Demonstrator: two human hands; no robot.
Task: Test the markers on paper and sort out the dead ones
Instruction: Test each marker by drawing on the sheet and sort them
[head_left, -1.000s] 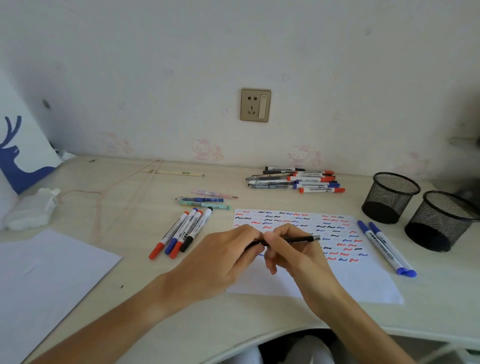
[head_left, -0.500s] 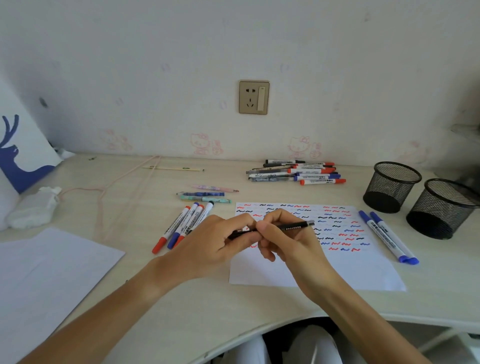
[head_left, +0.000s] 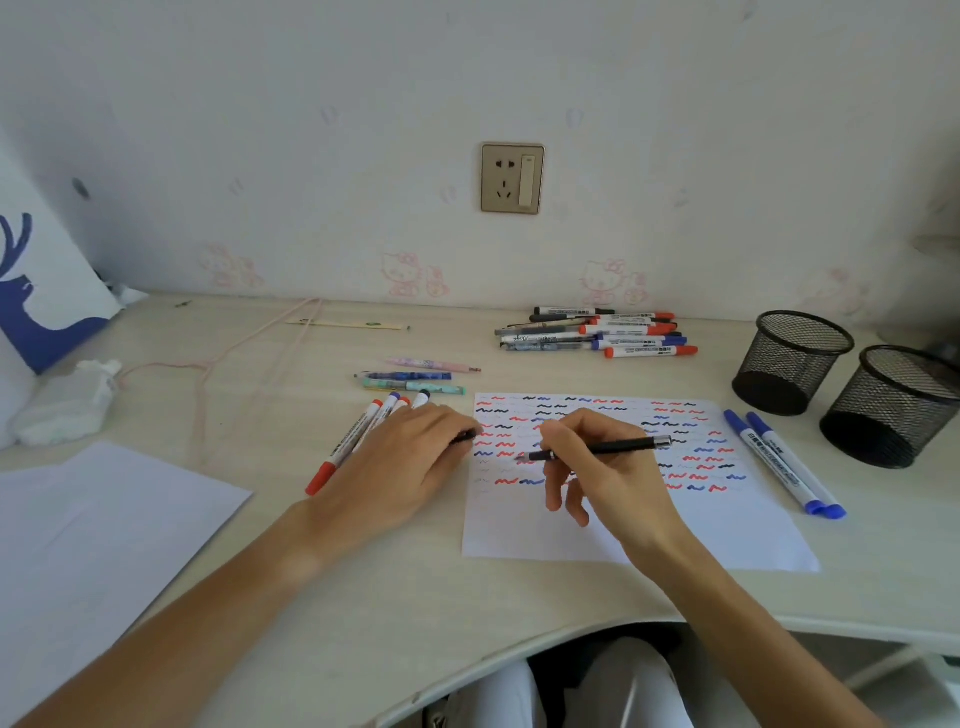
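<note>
We are well into the testing: the paper (head_left: 597, 525) is crowded with squiggles. Our right hand (head_left: 602, 467) grips an uncapped black pen (head_left: 602, 448), tip near the sheet, while our left hand (head_left: 410, 457) pinches its cap (head_left: 466, 436). The pile of markers (head_left: 597, 335) behind likely awaits testing; both mesh cups (head_left: 792, 361) look empty.

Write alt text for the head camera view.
A person's right hand holds a slim black pen tip-down over a white paper sheet covered in red, blue and black squiggles, while the left hand pinches a small black cap at the sheet's left edge. Loose markers and two black mesh cups lie around.
</note>
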